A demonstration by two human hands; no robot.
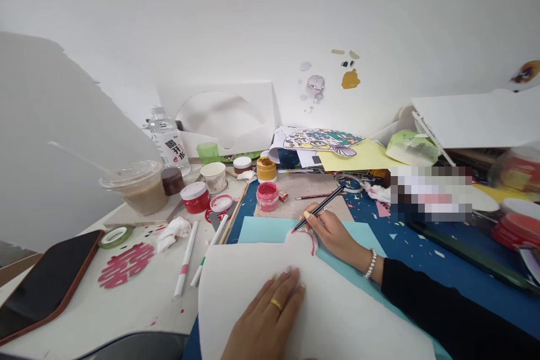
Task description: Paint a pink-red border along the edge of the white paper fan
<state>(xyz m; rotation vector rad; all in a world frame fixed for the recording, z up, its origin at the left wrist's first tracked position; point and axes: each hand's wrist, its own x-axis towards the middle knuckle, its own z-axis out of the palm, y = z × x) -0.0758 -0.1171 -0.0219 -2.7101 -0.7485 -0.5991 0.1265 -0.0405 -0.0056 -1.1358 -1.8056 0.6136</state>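
My right hand (331, 232) is closed around a slim black paintbrush (323, 208), its tip down at the edge of a large white cut-out sheet (354, 318). A curved red line (312, 240) runs along the rounded tab at the top of that sheet. My left hand (268, 315), with a gold ring, lies flat on the sheet with fingers stretched out. Under the white sheet lies light blue paper (261, 229). Just beyond it stands an open jar of red-pink paint (267, 197).
On the left are a phone (46, 281), a red cut-out character (126, 265), white markers (185, 261), a drink cup (137, 191) and a water bottle (166, 138). An ochre paint jar (266, 170) stands behind. Paper scraps dot the blue mat (455, 253) at right.
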